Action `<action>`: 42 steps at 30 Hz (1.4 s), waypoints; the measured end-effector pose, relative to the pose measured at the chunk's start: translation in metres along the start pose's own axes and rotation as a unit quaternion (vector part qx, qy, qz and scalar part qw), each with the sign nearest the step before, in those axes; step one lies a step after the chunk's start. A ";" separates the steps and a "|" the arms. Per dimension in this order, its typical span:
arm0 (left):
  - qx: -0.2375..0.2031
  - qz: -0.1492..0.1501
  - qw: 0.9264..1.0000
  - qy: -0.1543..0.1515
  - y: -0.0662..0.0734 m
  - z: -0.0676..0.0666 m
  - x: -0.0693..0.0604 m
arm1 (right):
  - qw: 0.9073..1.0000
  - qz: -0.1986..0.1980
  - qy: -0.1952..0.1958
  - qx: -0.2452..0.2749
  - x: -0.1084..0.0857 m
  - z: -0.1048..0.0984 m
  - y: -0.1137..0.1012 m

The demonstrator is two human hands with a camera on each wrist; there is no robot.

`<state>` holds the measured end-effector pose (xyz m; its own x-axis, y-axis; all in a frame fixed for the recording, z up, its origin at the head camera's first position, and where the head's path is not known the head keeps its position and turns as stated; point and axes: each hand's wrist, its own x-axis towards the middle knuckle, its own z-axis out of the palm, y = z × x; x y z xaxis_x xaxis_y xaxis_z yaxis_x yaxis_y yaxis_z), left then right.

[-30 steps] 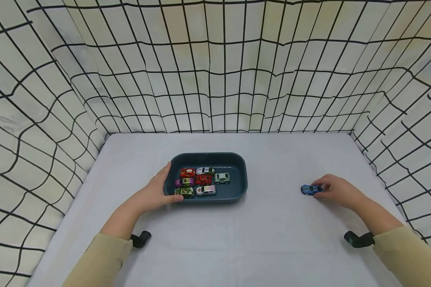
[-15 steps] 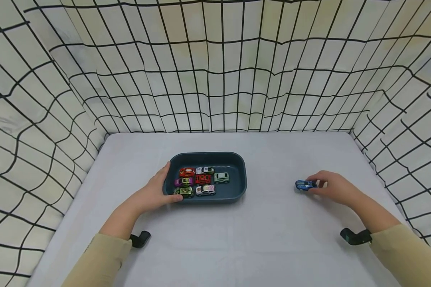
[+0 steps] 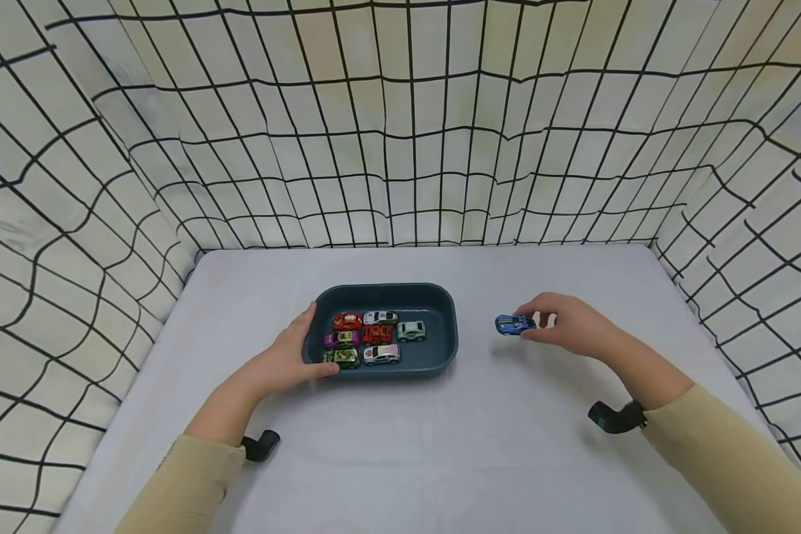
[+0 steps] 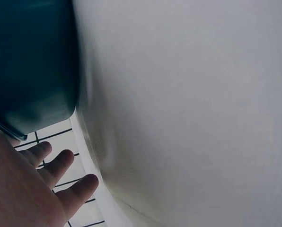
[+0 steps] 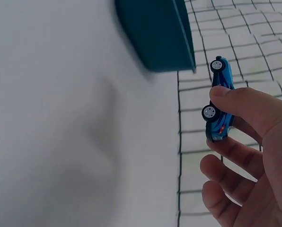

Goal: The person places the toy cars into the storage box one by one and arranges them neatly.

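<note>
In the head view my right hand (image 3: 567,324) pinches a blue toy car (image 3: 512,324) between thumb and fingers. The car is just above the table, to the right of a dark teal tray (image 3: 446,363). In the right wrist view the thumb lies across the side of the toy car (image 5: 220,101), and the other fingers are loosely bent below. My left hand (image 3: 279,365) rests on the tray's left end, its thumb at the front rim. In the left wrist view three of its fingers reach out fairly straight below the tray (image 4: 37,71).
Several toy cars stand grouped in the tray's left and middle, among them a red car (image 3: 377,334), a purple car (image 3: 343,339) and a pale green car (image 3: 411,331). White cloth covers the table (image 3: 400,445). Black netting over white walls surrounds its back and sides.
My right hand has carried the blue toy car leftward and away from me, nearer the tray, and raised it slightly. The left hand and the tray have stayed in place.
</note>
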<state>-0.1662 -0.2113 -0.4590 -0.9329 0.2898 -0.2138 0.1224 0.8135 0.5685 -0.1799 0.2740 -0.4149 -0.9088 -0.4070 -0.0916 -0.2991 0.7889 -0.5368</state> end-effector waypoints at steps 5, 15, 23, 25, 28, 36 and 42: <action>0.002 -0.004 1.000 -0.004 0.001 0.000 0.000 | 1.000 -0.026 -0.006 0.004 0.019 0.004 -0.027; 0.004 -0.001 1.000 -0.003 0.002 -0.001 -0.001 | 0.997 -0.060 -0.042 -0.015 0.051 0.025 -0.080; -0.008 0.004 1.000 -0.002 0.001 -0.001 0.000 | 0.988 -0.073 -0.063 -0.118 0.072 0.053 -0.109; -0.009 0.005 1.000 -0.004 0.002 -0.002 0.000 | 0.982 -0.077 -0.065 -0.160 0.076 0.061 -0.113; -0.008 0.003 1.000 -0.005 0.001 -0.002 0.000 | 0.970 -0.089 -0.067 -0.215 0.080 0.069 -0.119; -0.005 0.005 1.000 -0.005 -0.001 0.000 0.001 | 0.937 -0.082 -0.089 -0.327 0.088 0.086 -0.128; -0.007 -0.001 1.000 -0.006 -0.001 0.000 0.001 | 0.923 -0.063 -0.102 -0.367 0.091 0.092 -0.134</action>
<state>-0.1671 -0.2118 -0.4602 -0.9290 0.2945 -0.2240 0.1164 0.8073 0.5785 -0.1956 0.0888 -0.4284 -0.8019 -0.5359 -0.2640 -0.5831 0.7983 0.1507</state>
